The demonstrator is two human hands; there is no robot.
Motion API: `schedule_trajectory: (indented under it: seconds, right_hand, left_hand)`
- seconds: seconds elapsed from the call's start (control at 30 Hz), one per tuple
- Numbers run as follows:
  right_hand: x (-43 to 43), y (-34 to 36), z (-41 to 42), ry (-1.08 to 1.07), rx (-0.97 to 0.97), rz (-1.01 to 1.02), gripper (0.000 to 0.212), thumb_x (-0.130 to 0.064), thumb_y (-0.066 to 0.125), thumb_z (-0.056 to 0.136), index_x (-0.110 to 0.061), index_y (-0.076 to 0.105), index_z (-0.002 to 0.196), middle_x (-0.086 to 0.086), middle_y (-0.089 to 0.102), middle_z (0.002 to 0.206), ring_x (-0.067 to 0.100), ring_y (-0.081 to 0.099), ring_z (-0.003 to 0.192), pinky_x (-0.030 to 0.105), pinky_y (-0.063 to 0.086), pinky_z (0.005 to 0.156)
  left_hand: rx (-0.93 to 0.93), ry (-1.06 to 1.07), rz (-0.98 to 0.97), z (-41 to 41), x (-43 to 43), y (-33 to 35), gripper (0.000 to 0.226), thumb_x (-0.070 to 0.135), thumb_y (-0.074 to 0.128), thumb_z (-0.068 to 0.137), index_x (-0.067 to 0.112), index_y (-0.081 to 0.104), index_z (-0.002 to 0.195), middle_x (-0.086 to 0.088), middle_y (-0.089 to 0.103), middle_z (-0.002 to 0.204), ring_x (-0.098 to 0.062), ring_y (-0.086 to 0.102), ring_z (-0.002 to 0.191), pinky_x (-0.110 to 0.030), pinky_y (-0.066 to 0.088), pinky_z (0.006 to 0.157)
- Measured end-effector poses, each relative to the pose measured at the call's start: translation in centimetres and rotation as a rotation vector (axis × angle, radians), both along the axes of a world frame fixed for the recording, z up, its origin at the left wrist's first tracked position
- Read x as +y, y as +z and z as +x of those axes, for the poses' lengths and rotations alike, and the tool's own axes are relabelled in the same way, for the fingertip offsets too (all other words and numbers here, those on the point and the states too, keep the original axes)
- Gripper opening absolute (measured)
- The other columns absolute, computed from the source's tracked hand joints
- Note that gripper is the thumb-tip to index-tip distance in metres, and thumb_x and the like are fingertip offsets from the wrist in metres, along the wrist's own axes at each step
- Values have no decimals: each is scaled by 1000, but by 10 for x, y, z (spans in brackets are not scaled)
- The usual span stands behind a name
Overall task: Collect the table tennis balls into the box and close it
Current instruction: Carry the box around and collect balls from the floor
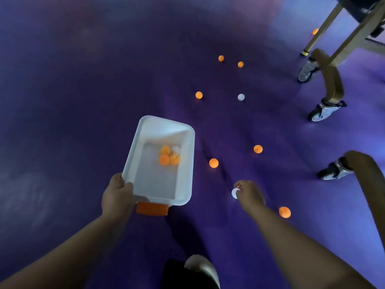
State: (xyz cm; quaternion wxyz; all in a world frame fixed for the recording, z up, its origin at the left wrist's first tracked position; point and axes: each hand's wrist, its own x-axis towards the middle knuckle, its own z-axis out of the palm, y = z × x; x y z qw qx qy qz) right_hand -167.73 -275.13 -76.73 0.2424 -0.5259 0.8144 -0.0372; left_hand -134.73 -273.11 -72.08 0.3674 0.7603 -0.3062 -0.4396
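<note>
Nearest me, the right hand [250, 195] pinches a white ball [235, 193] in curled fingers [240, 185]. The left hand [116, 192] grips the near-left corner of the open box [133, 151]. The box lies left of the ball, its long axis running away from me, with four balls [169, 156] inside. Loose orange balls [213, 163] dot the floor [62, 101] beyond.

Box [154, 180] in my left hand [116, 195]: white plastic, smooth, faintly translucent walls with a soft sheen. Clip [152, 208] at its near end: orange plastic, matt. Orange balls [164, 159] inside it: smooth plastic, matt, no glare. White ball [234, 193] pinched in my right hand [250, 195]: same smooth matt shell. Floor [83, 101]: purple sheet covering, smooth, low sheen with pale reflections; looks like vinyl, not certain. Table frame [331, 80]: tan, painted-looking, satin. Castor [321, 112]: shiny grey metal housing, dark wheel.
</note>
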Motion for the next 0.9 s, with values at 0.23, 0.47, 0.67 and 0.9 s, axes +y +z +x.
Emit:
schedule_trajectory:
  seconds: [0.23,0.47,0.67,0.9]
  right_hand:
    - [-25,-65,-11,85,291,41,36,-36,55,91,-21,48,124,5,43,127,22,41,119,33,44,90]
    - [-58,-53,8,-113,-212,-332,17,-30,64,84,-19,52,78,1,59,87,18,56,75,26,38,54]
    - [-108,15,78,23,-640,-542,13,-36,60,87,-24,57,88,-10,63,83,3,59,76,21,49,61]
    - [-134,-22,60,3,-264,-517,14,-24,51,94,-17,61,100,-3,57,104,17,56,98,26,44,69]
  left_hand:
    - [-80,-16,-25,-22,-51,-28,25,6,40,88,26,48,99,3,54,84,-24,55,77,-49,54,68]
    - [-134,-39,46,-43,-66,-53,20,8,38,91,21,44,106,-5,53,88,-29,56,77,-47,52,63]
    - [-350,-113,122,-46,-74,-51,5,8,39,87,11,40,90,-7,49,77,-20,46,60,-29,33,49]
    - [-485,-212,91,-42,-95,-49,23,9,44,82,18,45,103,-2,53,96,-24,55,82,-36,46,59]
